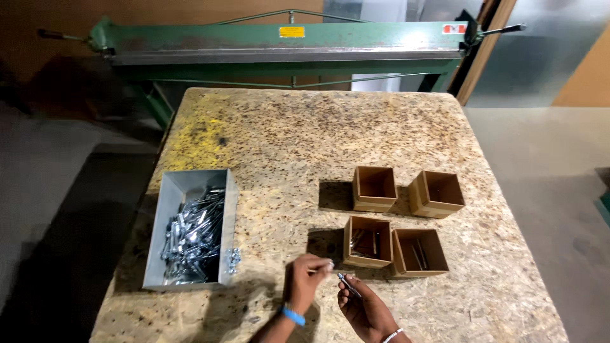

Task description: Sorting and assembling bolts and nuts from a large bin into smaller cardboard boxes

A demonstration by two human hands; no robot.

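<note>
Over the speckled chipboard table [305, 140], our right hand [363, 311] pinches a thin silver metal bolt [349, 286] between fingertips. Our left hand [306, 282] has its fingers closed on something small; we cannot tell what.

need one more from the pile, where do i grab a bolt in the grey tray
Judging by the heap, take a bolt lying on top by the middle of its shaft, coming straight down from above: the grey tray has raised walls blocking the sides, and the bolts lie flat and tangled.
</note>
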